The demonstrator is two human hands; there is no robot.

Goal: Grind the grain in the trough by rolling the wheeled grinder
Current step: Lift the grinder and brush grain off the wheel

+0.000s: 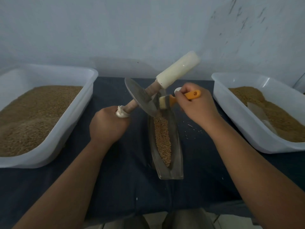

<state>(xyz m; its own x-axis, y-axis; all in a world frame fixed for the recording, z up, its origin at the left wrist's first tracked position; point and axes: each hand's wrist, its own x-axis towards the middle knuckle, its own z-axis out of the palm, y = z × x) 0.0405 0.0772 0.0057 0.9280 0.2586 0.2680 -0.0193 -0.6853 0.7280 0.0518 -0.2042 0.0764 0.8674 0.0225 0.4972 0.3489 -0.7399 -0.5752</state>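
metal grinder wheel tilted over grain-filled trough, left grip clenching its handle, right grip pinching brush

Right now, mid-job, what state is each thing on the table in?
Grinder: tilted, wheel at the trough's far end.
Left hand: grips the grinder's near handle.
Right hand: holds the brush.
Brush: bristles against the wheel.
Trough: flat on the cloth.
Grain: in a strip along the trough's groove.
Left tub: well filled with grain.
Right tub: partly filled.
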